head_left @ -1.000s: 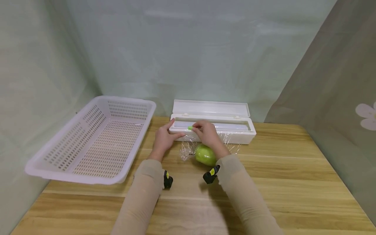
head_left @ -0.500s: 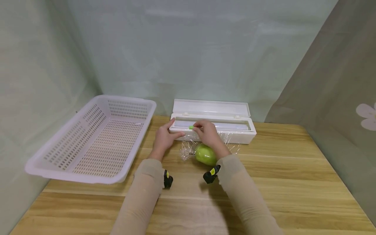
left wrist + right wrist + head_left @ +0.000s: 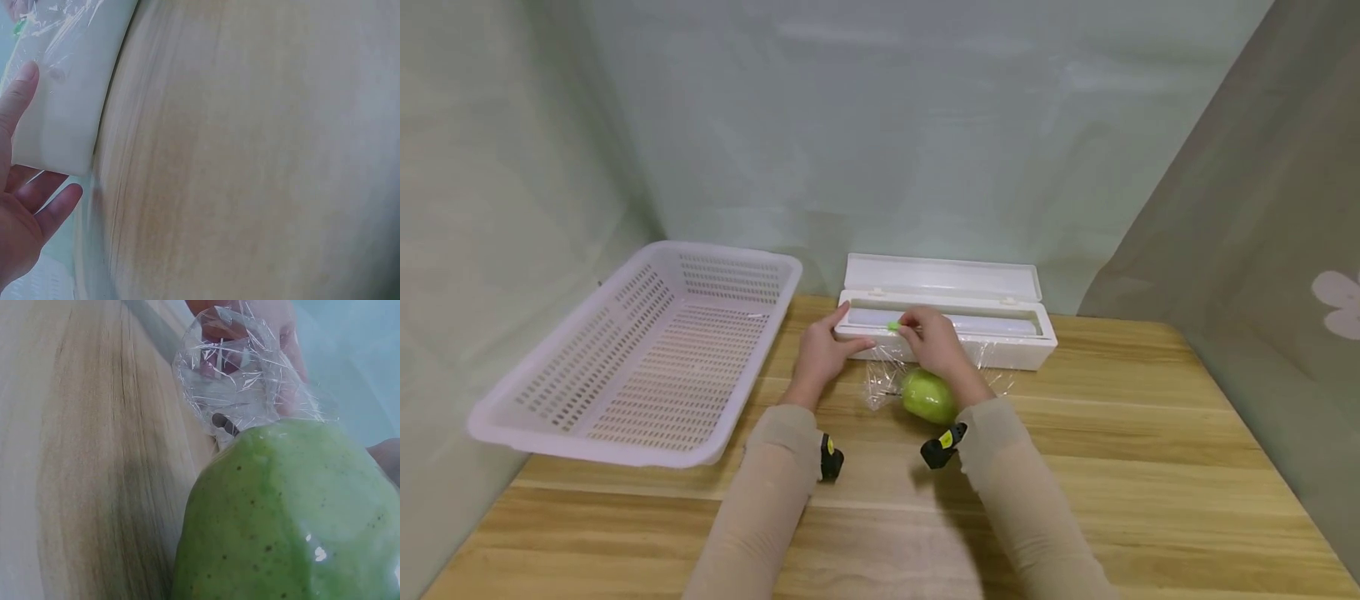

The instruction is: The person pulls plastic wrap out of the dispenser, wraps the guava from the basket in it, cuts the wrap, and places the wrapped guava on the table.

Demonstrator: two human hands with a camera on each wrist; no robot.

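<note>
A white cling film box (image 3: pixel 1033 357) with its lid (image 3: pixel 940 275) raised stands at the table's back. My left hand (image 3: pixel 822 354) grips its left end; in the left wrist view the thumb (image 3: pixel 19 94) lies on the front face, the other fingers round the end. My right hand (image 3: pixel 936 343) pinches a small green slide cutter (image 3: pixel 892 326) on the box's front top edge. Clear cling film (image 3: pixel 878 385) hangs from the box round a green pear (image 3: pixel 928 398). The pear's stem (image 3: pixel 224 423) shows through the film in the right wrist view.
A large white plastic basket (image 3: pixel 752 367) with slotted sides stands on the left. The wooden table (image 3: pixel 1150 467) reaches out to the right and front. Grey-green sheeting (image 3: pixel 925 125) hangs close behind the box, with more at both sides.
My right hand and the green slide cutter have shifted slightly right along the box edge. My left hand keeps its grip on the box end. The view has shifted a little.
</note>
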